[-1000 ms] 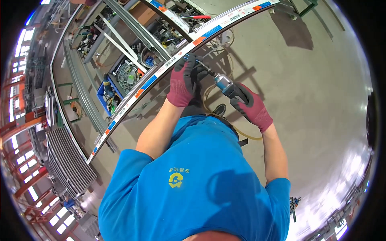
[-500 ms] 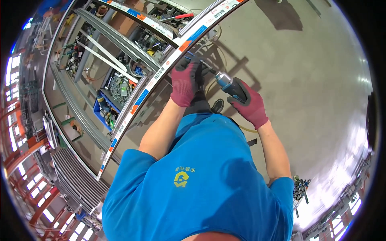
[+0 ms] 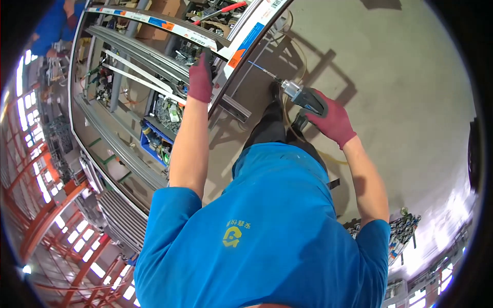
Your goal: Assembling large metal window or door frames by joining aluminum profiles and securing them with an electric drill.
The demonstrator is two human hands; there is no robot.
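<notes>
My right hand (image 3: 333, 119), in a maroon and dark glove, is wrapped round the grip of a blue and black cordless drill (image 3: 307, 98). A long, thin bit with a bluish tip (image 3: 262, 69) points up and left toward the edge of a large metal frame (image 3: 241, 51), apart from it. White, blue and orange tape covers the frame's rails. My left hand (image 3: 200, 79), gloved alike, is over the frame near the joint of two taped rails. Its fingers are bunched and partly hidden, so whether it grips the rail cannot be seen.
Inside the frame's outline lie long grey profiles (image 3: 138, 51), a blue bin (image 3: 154, 142) with tools and heaps of small metal parts (image 3: 168, 112). A red-handled tool (image 3: 233, 6) lies at the top. A hose (image 3: 304, 56) trails on the floor. Someone in blue (image 3: 51, 25) stands far left.
My left hand has moved left, away from the drill's bit and onto the frame. The drill and my right hand have shifted slightly right, and the bit shows fully. The whole view has shifted.
</notes>
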